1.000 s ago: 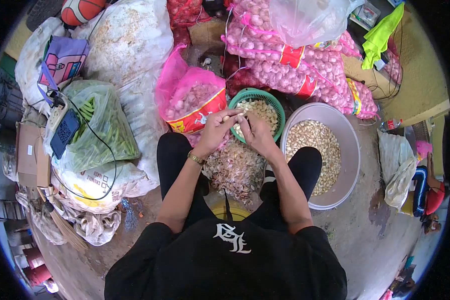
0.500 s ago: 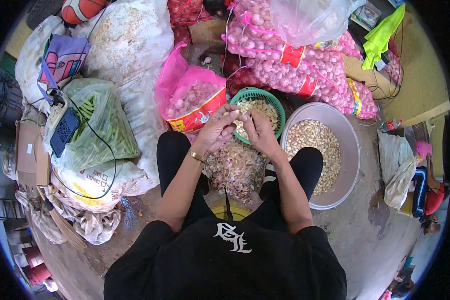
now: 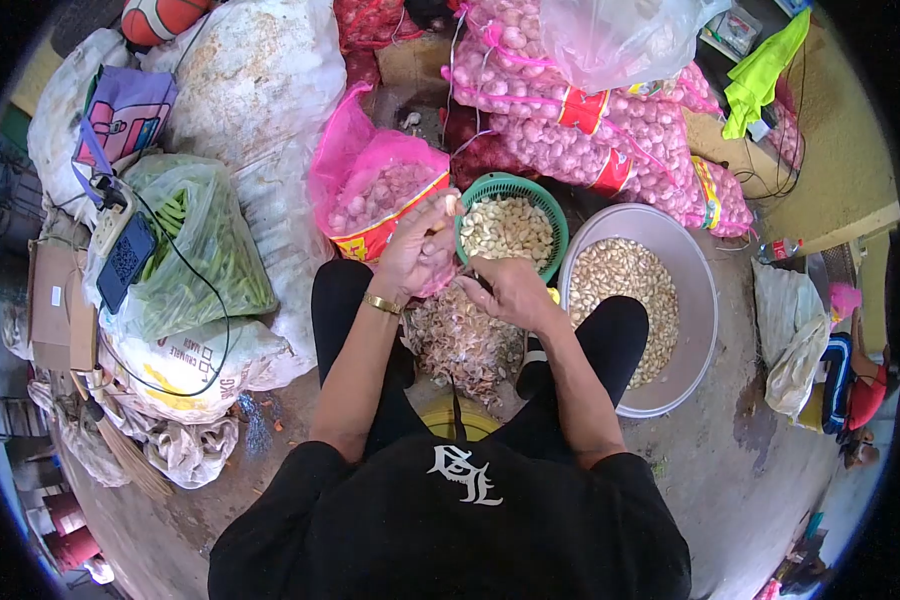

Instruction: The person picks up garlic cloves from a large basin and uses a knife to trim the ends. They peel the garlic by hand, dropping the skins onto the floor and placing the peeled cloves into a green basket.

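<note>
My left hand [image 3: 422, 248] is turned palm up with its fingers curled, a pale garlic clove [image 3: 454, 206] seemingly at the fingertips. Close beside it, my right hand [image 3: 512, 290] is closed around what looks like a small knife; a yellow end [image 3: 554, 295] shows behind the hand, and the blade is barely visible. Under both hands lies a heap of garlic skins [image 3: 470, 345]. Just beyond them, peeled cloves [image 3: 508, 228] fill a green plastic basket [image 3: 560, 215]. An open pink mesh bag [image 3: 335, 185] of garlic stands past my left hand.
A large pale tub [image 3: 705, 300] of garlic cloves [image 3: 625, 300] stands by my right knee. Stacked pink net sacks [image 3: 595, 140] of garlic rise ahead. At left are white sacks [image 3: 250, 110], a plastic bag of green pods [image 3: 215, 250], a phone [image 3: 128, 262] with a cable, and a broom [image 3: 135, 455].
My hands were together over the green basket and have moved apart. The right one has come down toward the skins, and the left palm has turned up. More of the basket shows.
</note>
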The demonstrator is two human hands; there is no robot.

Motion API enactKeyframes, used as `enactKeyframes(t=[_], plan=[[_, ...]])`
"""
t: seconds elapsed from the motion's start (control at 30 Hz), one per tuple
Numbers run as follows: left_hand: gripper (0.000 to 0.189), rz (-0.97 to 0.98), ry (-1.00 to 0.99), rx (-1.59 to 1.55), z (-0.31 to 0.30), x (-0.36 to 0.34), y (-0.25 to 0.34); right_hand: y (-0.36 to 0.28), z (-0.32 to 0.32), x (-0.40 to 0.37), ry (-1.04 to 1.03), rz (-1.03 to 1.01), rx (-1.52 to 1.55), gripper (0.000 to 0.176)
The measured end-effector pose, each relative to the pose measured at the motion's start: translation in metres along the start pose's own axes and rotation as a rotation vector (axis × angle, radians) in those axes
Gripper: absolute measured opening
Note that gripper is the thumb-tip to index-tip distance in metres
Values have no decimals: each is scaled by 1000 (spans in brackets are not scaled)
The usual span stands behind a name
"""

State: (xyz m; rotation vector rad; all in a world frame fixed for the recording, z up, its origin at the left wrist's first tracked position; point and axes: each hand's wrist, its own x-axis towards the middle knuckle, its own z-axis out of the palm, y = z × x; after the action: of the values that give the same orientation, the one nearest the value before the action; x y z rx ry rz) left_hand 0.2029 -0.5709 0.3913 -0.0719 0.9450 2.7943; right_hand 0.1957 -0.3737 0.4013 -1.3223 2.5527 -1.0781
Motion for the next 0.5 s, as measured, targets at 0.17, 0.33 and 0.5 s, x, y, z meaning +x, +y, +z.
enactKeyframes(t=[0.17, 0.33, 0.5], plan=[[24, -15, -17, -66, 2, -5, 0, 9, -1, -3, 4, 104, -29, 25], [25, -12, 1, -56, -4, -5, 1, 16, 8, -4, 111, 121, 106, 30], [25, 32, 20, -43, 1, -7, 5, 3, -4, 2, 39, 108, 163, 31]])
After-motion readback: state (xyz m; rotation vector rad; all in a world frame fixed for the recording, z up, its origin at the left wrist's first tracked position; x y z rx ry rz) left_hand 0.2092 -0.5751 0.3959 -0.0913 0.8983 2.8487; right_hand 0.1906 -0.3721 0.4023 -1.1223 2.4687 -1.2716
